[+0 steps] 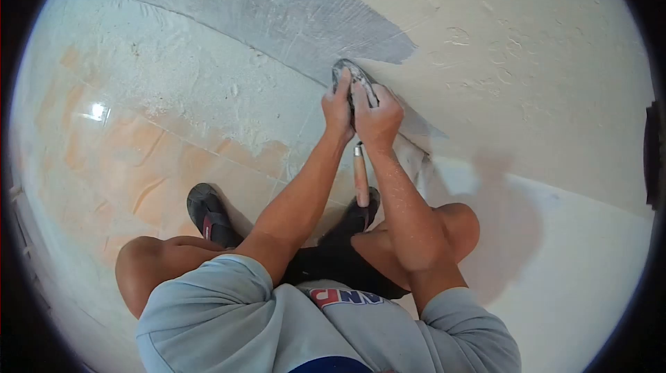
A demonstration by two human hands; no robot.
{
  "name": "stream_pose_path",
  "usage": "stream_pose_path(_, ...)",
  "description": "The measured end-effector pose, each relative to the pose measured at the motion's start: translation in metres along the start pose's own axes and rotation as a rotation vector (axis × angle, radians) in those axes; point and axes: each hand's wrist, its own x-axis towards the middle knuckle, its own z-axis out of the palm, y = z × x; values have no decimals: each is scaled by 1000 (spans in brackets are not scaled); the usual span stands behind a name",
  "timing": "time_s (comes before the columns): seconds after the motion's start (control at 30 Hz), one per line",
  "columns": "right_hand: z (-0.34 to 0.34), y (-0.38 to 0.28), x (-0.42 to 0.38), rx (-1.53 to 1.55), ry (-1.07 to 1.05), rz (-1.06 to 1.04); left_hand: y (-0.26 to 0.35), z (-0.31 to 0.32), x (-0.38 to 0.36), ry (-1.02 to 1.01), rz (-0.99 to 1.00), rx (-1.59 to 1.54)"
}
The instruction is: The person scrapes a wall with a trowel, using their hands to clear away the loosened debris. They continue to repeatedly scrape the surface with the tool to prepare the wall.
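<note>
A dark, rounded pad-like tool [345, 65], smeared with white, is gripped by both hands at the foot of the wall [485, 47]. My left hand [338, 111] is closed on its left side, thumb pointing up along it. On the right side, my right hand [379, 116] is wrapped round it, also dusted white. The exact kind of tool cannot be made out. Just below my wrists shows a trowel's wooden handle [361, 177] with a metal collar; its blade is hidden. The handle overlaps my dark shoe [372, 201] in view.
A grey patch [277, 5] spreads over the lower wall beside the cream coating. The tiled floor [159, 137] is covered with whitish dust and scraps, with orange tile pattern showing. Another dark shoe [211, 217] stands on the left. Shadows fall on the pale surface at right.
</note>
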Motion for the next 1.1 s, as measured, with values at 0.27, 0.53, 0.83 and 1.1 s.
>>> stream_pose_path(0.27, -4, 1, -4, -27, 19, 10, -15, -5, 4, -13, 17, 16)
stream_pose_path(0.53, 5, 3, -2, -31, -20, 12, -8, -10, 6, -16, 15, 1)
stream_pose_path(0.83, 8, 4, -4, 13, -8, 40, -11, -17, 14, -68, 38, 32)
stream_pose_path(1.1, 18, 3, -6, 12, 12, 48, -4, -26, 16, -141, -9, 9)
